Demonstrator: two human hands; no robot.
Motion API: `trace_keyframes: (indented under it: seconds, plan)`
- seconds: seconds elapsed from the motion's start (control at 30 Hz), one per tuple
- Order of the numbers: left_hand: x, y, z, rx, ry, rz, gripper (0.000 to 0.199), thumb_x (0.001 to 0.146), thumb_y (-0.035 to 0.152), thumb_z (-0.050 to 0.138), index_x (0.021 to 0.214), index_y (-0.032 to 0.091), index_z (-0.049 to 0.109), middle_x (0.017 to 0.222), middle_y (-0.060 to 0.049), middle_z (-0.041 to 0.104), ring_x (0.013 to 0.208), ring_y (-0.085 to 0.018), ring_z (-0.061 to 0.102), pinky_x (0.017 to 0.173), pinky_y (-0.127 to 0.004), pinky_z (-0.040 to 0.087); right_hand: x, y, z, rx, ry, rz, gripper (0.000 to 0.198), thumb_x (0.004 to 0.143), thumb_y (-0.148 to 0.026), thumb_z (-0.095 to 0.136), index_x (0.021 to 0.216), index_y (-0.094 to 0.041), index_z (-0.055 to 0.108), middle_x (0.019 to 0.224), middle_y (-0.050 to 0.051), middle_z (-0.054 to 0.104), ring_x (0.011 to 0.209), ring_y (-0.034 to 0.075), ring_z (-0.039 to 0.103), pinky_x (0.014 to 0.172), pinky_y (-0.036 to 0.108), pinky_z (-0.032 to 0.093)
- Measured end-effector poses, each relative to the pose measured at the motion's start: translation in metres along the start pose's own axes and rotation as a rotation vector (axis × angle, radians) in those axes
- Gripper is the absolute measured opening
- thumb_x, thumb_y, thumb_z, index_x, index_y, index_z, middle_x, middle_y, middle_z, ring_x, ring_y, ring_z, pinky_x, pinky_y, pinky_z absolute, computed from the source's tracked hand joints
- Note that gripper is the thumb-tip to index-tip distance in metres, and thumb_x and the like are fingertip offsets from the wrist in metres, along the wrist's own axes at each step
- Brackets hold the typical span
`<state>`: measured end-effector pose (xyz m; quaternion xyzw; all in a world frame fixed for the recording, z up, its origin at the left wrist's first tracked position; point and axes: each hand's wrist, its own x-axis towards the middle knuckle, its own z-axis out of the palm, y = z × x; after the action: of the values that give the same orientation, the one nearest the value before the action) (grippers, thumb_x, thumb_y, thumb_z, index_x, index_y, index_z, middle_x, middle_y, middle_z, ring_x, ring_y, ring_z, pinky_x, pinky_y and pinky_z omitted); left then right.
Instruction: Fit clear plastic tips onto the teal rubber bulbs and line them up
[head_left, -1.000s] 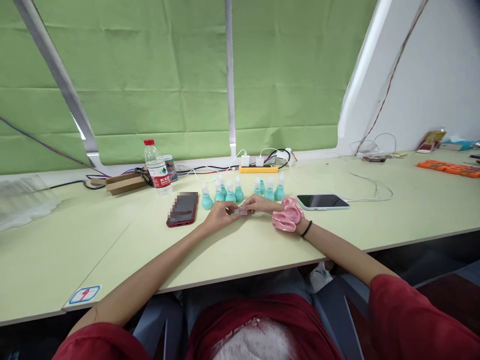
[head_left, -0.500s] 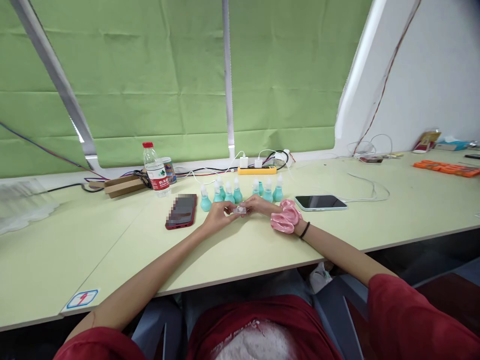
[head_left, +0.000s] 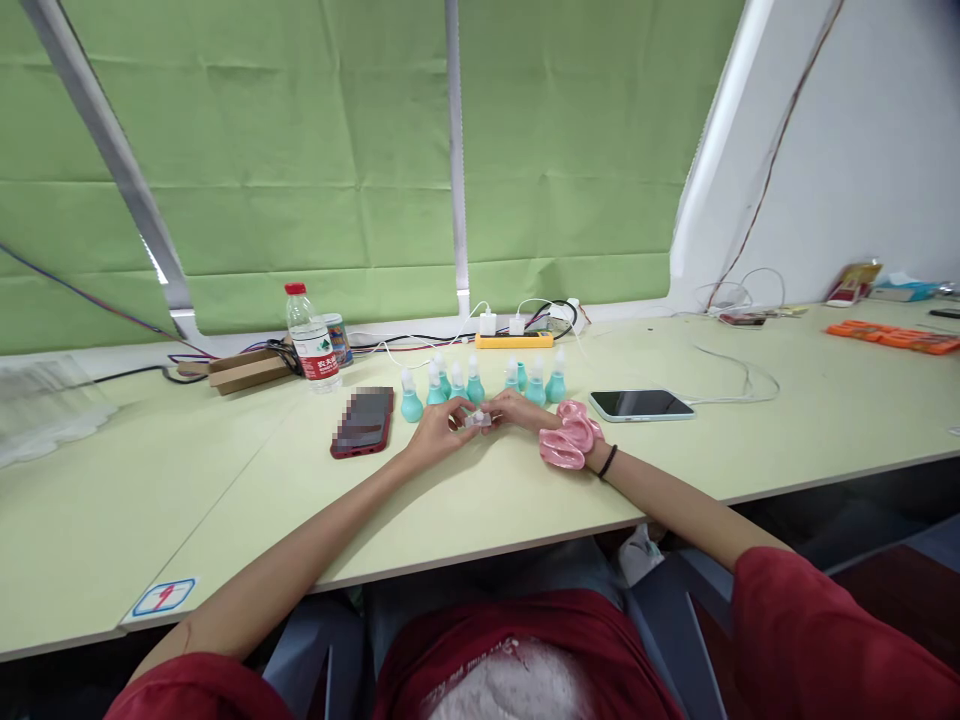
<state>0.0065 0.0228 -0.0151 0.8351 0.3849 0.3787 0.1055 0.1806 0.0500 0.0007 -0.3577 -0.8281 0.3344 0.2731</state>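
Between my hands is a small translucent plastic piece, lying level just above the table. My left hand pinches its left end with thumb and fingers. At its right end are the closed fingers of my right hand, which wears a pink scrunchie and a black band on the wrist. Just behind my hands stand several teal squeeze bulbs with clear tips, among them one at the left and one at the right. My fingers partly hide the nearest ones.
A red-cased phone lies left of my hands, a pale-cased phone on a white cable to the right. Farther back are a water bottle, a can, a cardboard tray and a yellow power strip. Orange items lie far right.
Both hands stay almost in place around the plastic piece. My right wrist and scrunchie have shifted very slightly left.
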Motion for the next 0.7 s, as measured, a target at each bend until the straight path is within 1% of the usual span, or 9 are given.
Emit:
trace_keyframes:
  seconds: [0.17, 0.27, 0.33, 0.43, 0.5, 0.57, 0.63, 0.67, 0.7]
  plan:
    - [0.0, 0.0, -0.002, 0.063, -0.01, 0.017, 0.024, 0.07, 0.031, 0.051, 0.089, 0.017, 0.054, 0.065, 0.0, 0.059, 0.057, -0.011, 0.053, 0.056, -0.022, 0.043, 0.006, 0.007, -0.002, 0.024, -0.037, -0.035, 0.021, 0.071, -0.026, 0.043, 0.059, -0.014, 0.056, 0.059, 0.001, 0.051, 0.06, 0.012, 0.047, 0.058, 0.024, 0.04]
    - [0.0, 0.001, -0.003, 0.12, -0.037, 0.072, 0.024, 0.073, 0.029, 0.047, 0.093, 0.019, 0.054, 0.072, -0.001, 0.061, 0.061, -0.012, 0.053, 0.059, -0.023, 0.042, 0.01, 0.012, -0.001, 0.031, -0.04, -0.048, 0.02, 0.071, -0.027, 0.044, 0.063, -0.014, 0.057, 0.063, 0.002, 0.053, 0.064, 0.013, 0.049, 0.06, 0.025, 0.041]
    - [-0.001, 0.002, -0.004, 0.144, -0.051, 0.099, 0.024, 0.075, 0.029, 0.045, 0.095, 0.02, 0.054, 0.077, -0.002, 0.061, 0.064, -0.012, 0.053, 0.061, -0.024, 0.042, 0.012, 0.014, 0.0, 0.05, -0.056, -0.073, 0.021, 0.072, -0.029, 0.044, 0.066, -0.014, 0.058, 0.066, 0.002, 0.053, 0.065, 0.013, 0.05, 0.06, 0.025, 0.042]
    - [-0.001, 0.003, -0.003, 0.125, -0.057, 0.098, 0.026, 0.076, 0.029, 0.043, 0.097, 0.019, 0.055, 0.078, -0.003, 0.062, 0.064, -0.012, 0.053, 0.061, -0.023, 0.041, 0.009, 0.014, 0.001, 0.067, -0.077, -0.132, 0.025, 0.075, -0.032, 0.043, 0.068, -0.013, 0.059, 0.067, 0.003, 0.055, 0.06, 0.012, 0.05, 0.058, 0.025, 0.043]
    - [-0.001, 0.002, -0.001, 0.112, -0.048, 0.093, 0.027, 0.075, 0.029, 0.043, 0.097, 0.018, 0.055, 0.077, -0.003, 0.062, 0.063, -0.012, 0.053, 0.061, -0.023, 0.041, 0.003, 0.011, 0.001, 0.03, -0.047, -0.149, 0.029, 0.077, -0.032, 0.04, 0.068, -0.013, 0.059, 0.067, 0.003, 0.056, 0.058, 0.01, 0.049, 0.058, 0.024, 0.042]
    - [-0.001, -0.001, 0.0, 0.125, -0.044, 0.078, 0.027, 0.074, 0.027, 0.044, 0.096, 0.017, 0.056, 0.073, -0.003, 0.061, 0.06, -0.012, 0.052, 0.059, -0.023, 0.04, -0.003, 0.006, -0.002, -0.096, 0.018, -0.151, 0.031, 0.079, -0.031, 0.039, 0.066, -0.012, 0.06, 0.062, 0.003, 0.056, 0.054, 0.009, 0.047, 0.055, 0.023, 0.04]
    - [-0.001, -0.004, 0.001, 0.148, -0.069, 0.046, 0.027, 0.072, 0.026, 0.046, 0.094, 0.016, 0.057, 0.066, -0.002, 0.059, 0.057, -0.012, 0.051, 0.057, -0.023, 0.04, -0.005, -0.003, -0.01, -0.251, 0.109, -0.159, 0.03, 0.078, -0.03, 0.042, 0.066, -0.011, 0.061, 0.056, 0.003, 0.055, 0.049, 0.008, 0.044, 0.051, 0.022, 0.036]
    - [-0.002, -0.006, 0.002, 0.156, -0.091, 0.031, 0.026, 0.071, 0.025, 0.046, 0.093, 0.016, 0.058, 0.064, -0.001, 0.058, 0.056, -0.012, 0.051, 0.056, -0.023, 0.04, -0.004, -0.007, -0.016, -0.309, 0.175, -0.165, 0.028, 0.077, -0.029, 0.044, 0.068, -0.01, 0.062, 0.055, 0.003, 0.055, 0.048, 0.008, 0.043, 0.051, 0.023, 0.035]
    - [-0.002, -0.007, 0.002, 0.162, -0.111, 0.017, 0.026, 0.07, 0.025, 0.047, 0.093, 0.016, 0.058, 0.063, -0.001, 0.058, 0.057, -0.012, 0.052, 0.055, -0.023, 0.04, -0.001, -0.012, -0.024, -0.333, 0.237, -0.171, 0.026, 0.076, -0.029, 0.045, 0.074, -0.009, 0.063, 0.058, 0.004, 0.056, 0.05, 0.009, 0.043, 0.052, 0.023, 0.035]
